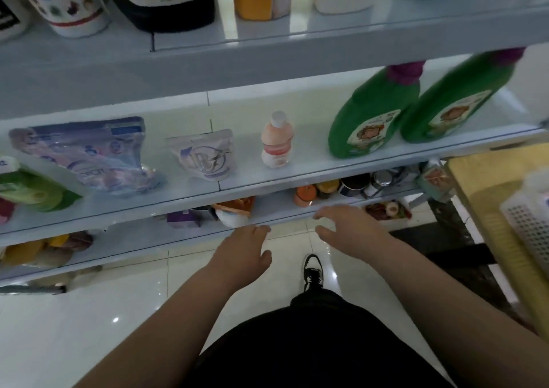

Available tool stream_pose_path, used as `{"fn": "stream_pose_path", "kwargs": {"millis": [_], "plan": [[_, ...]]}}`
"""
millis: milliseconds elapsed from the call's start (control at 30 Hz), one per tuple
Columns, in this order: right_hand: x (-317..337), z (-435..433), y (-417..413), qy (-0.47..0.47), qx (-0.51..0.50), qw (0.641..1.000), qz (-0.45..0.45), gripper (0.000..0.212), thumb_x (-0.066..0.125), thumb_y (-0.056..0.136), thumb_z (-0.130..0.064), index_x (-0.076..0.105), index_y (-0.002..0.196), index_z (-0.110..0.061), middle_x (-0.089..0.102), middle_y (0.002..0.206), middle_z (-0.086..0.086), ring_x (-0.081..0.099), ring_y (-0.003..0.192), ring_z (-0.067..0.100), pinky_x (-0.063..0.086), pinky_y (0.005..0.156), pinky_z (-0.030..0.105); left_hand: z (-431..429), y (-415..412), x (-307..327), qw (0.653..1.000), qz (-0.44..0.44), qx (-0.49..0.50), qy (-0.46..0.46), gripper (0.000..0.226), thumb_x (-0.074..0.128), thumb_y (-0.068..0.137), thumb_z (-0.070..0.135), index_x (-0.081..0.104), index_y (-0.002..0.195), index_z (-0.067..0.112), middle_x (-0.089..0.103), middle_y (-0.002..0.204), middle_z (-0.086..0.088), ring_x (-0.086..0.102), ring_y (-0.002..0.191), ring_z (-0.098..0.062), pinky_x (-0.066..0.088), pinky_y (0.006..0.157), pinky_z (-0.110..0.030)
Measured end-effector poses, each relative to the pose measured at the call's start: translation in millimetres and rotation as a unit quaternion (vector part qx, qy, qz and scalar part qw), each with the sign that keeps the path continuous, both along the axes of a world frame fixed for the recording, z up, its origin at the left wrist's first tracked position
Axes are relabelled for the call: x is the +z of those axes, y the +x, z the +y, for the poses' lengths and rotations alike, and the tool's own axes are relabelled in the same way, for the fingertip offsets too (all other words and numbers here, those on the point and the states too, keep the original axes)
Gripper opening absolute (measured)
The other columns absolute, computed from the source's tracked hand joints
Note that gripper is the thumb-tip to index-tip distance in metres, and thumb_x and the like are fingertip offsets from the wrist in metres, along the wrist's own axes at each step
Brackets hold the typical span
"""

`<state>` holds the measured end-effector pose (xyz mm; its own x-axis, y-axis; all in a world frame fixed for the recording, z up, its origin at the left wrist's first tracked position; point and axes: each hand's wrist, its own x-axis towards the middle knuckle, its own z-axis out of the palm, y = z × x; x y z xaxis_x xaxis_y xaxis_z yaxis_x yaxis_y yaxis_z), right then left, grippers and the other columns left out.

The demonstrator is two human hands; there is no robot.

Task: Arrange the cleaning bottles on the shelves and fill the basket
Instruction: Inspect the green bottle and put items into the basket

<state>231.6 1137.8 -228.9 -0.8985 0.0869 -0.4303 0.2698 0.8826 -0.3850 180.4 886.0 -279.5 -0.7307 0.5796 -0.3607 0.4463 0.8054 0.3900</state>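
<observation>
Standing above hands [297, 239] (both empty), peach bottle [277, 141]

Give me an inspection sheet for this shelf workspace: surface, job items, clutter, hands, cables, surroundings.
Surface: white middle shelf, with bare stretches between items.
Job's things: two green bottles with purple caps stand side by side at the right; a small peach bottle stands upright alone; a white perforated basket sits at the far right edge, contents unclear.
Clutter: a white pouch and a blue-pink refill pack on the middle shelf; mixed small goods on the lower shelf.
Hands: left hand and right hand both open, empty, near the lower shelf edge.
Cables: nothing seen.
Surroundings: glossy white tiled floor; large bottles on the upper shelf.
</observation>
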Motion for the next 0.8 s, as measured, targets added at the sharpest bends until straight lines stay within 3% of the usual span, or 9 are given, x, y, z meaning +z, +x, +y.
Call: {"fn": "stream_pose_path", "kwargs": {"millis": [233,400,467,533,633,700,800], "plan": [[-11,29,75,0.054,0.029,0.998,-0.033,0.037,0.051,0.101,-0.045,0.058,0.135,-0.031,0.062,0.131,-0.003,0.057,0.117,0.017,0.044,0.088,0.030,35,19,1,0.995,-0.082,-0.008,0.058,0.050,0.058,0.096,0.039,0.044,0.144,0.035,0.057,0.133,0.012,0.054,0.122,-0.009,0.048,0.099,-0.030],[-11,71,61,0.029,0.045,0.999,0.007,0.039,0.050,0.102,-0.045,0.056,0.137,-0.030,0.061,0.133,-0.003,0.056,0.120,0.017,0.048,0.093,0.032,101,-4,20,0.957,-0.166,0.127,0.201,0.047,0.068,0.091,0.032,0.046,0.132,0.040,0.060,0.117,0.021,0.061,0.106,0.005,0.050,0.078,-0.015],[-9,94,50,0.024,0.066,0.997,0.022,0.039,0.050,0.102,-0.045,0.056,0.137,-0.030,0.061,0.132,-0.003,0.056,0.119,0.017,0.049,0.092,0.034,135,-23,29,0.941,-0.167,0.172,0.239,0.056,0.073,0.088,0.030,0.044,0.135,0.039,0.060,0.117,0.021,0.062,0.098,0.010,0.050,0.070,-0.012],[-6,121,39,0.022,0.086,0.996,0.025,0.039,0.050,0.102,-0.045,0.056,0.138,-0.030,0.061,0.131,-0.002,0.057,0.118,0.018,0.049,0.091,0.034,171,-47,40,0.926,-0.157,0.216,0.266,0.073,0.078,0.083,0.030,0.038,0.144,0.035,0.057,0.123,0.017,0.063,0.099,0.003,0.049,0.066,-0.013],[-4,164,25,0.022,0.111,0.993,0.023,0.040,0.050,0.102,-0.045,0.057,0.138,-0.029,0.061,0.131,-0.001,0.057,0.118,0.019,0.047,0.086,0.032,224,-86,55,0.903,-0.095,0.296,0.299,0.098,0.087,0.077,0.031,0.027,0.154,0.025,0.047,0.141,-0.001,0.054,0.118,-0.017,0.052,0.088,-0.030],[-1,190,17,0.020,0.132,0.991,0.020,0.040,0.050,0.103,-0.045,0.057,0.138,-0.028,0.061,0.130,0.000,0.059,0.115,0.020,0.047,0.083,0.032,250,-108,61,0.913,-0.051,0.296,0.275,0.112,0.092,0.070,0.034,0.022,0.157,0.025,0.040,0.152,-0.005,0.047,0.130,-0.022,0.045,0.105,-0.039],[2,222,8,0.013,0.169,0.986,0.013,0.039,0.052,0.102,-0.046,0.057,0.136,-0.029,0.063,0.128,-0.001,0.060,0.112,0.019,0.053,0.086,0.035,271,-126,61,0.908,-0.079,0.280,0.300,0.112,0.097,0.062,0.024,0.032,0.154,0.025,0.051,0.147,-0.001,0.053,0.130,-0.019,0.048,0.108,-0.044]]}}
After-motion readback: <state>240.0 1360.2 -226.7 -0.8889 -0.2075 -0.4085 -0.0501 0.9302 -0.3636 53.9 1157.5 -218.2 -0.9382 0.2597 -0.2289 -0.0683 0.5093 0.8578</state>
